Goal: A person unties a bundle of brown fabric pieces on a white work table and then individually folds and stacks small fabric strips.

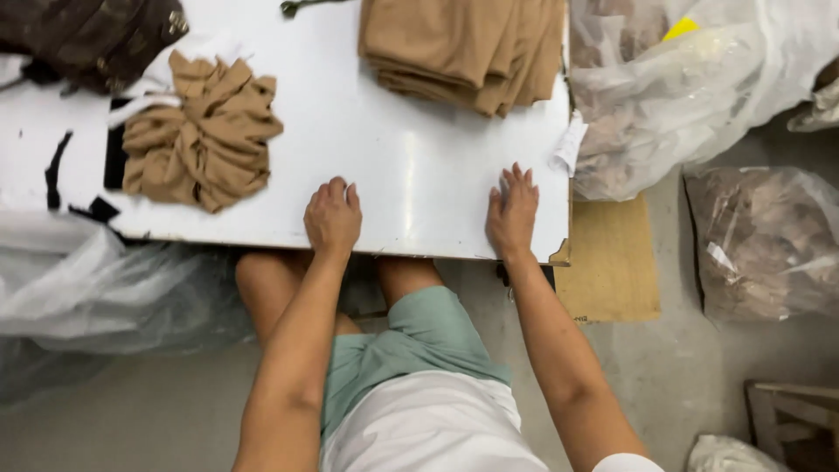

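We note our left hand (333,215) loosely curled and our right hand (513,210) flat, both empty on the white table (419,166); the nearest crumpled tan cloth (203,140) looks soft, light, best gathered at its bunched middle.

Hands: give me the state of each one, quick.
Left hand: loosely curled, knuckles up, resting on the white table, holding nothing.
Right hand: open, fingers flat on the table near its edge, holding nothing.
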